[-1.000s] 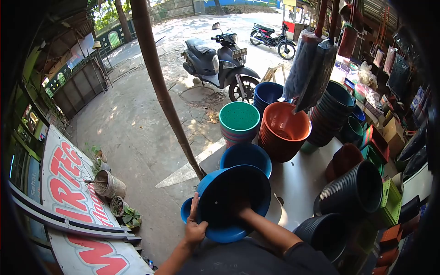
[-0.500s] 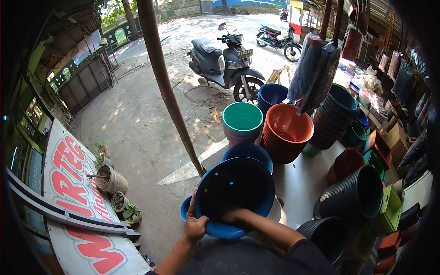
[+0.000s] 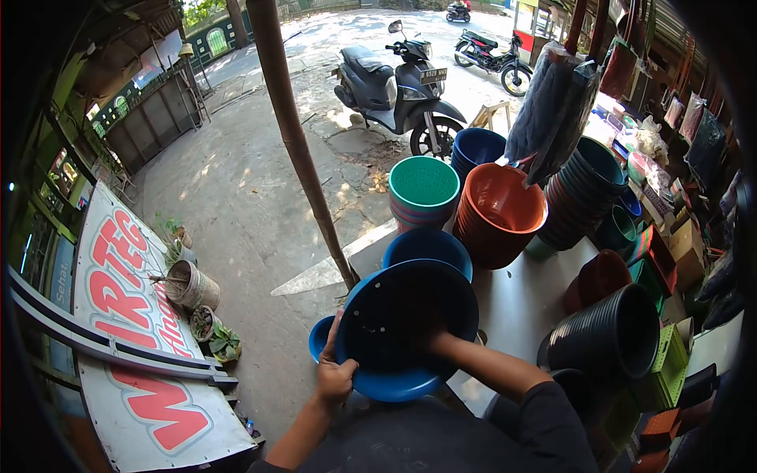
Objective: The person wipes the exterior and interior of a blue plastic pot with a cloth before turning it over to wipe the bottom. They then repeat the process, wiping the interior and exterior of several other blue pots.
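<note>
A large blue basin (image 3: 397,388) with a dark inside is tilted in front of my body, its opening towards me. My left hand (image 3: 335,370) grips its left rim, thumb over the edge. The right arm reaches into the basin, where my right hand (image 3: 435,340) is mostly lost in shadow; its fingers are too dark to make out. Small light specks dot the basin's dark inside. Just behind it stands another blue basin (image 3: 430,246), and a smaller blue container (image 3: 317,339) shows at its left.
Behind are stacks of green tubs (image 3: 424,181) and orange-brown tubs (image 3: 505,201). Black buckets (image 3: 603,335) lie at the right. A bamboo pole (image 3: 300,154) rises left of the basin. A sign (image 3: 142,315), potted plants and parked motorbikes (image 3: 402,91) are farther out.
The view has shifted slightly. My right hand has moved right inside the basin, while my left hand keeps its hold on the rim.
</note>
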A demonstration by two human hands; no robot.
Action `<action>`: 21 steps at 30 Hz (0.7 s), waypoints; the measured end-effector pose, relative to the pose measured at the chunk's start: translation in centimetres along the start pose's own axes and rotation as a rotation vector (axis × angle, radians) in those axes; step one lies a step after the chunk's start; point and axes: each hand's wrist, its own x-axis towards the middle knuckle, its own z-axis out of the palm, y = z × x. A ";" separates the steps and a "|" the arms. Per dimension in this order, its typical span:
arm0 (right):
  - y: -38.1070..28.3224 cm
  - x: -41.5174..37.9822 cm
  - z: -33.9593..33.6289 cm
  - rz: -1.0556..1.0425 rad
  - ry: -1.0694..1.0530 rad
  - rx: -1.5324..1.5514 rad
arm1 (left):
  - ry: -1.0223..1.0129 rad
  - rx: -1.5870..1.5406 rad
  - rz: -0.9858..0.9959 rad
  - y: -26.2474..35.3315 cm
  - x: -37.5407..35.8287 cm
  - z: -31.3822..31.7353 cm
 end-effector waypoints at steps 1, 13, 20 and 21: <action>-1.1 0.1 -0.2 -0.004 0.051 -0.053 | 0.007 0.011 0.019 0.5 0.2 0.5; -8.0 6.9 -1.9 1.057 0.284 1.852 | 0.072 -0.010 -0.019 -1.3 -2.0 1.8; -6.1 5.2 -4.5 0.861 0.655 1.965 | 0.085 -0.004 0.029 -2.1 -1.7 2.0; -6.1 5.0 -2.0 0.860 0.486 1.866 | 0.082 -0.013 0.022 -2.1 -1.7 2.2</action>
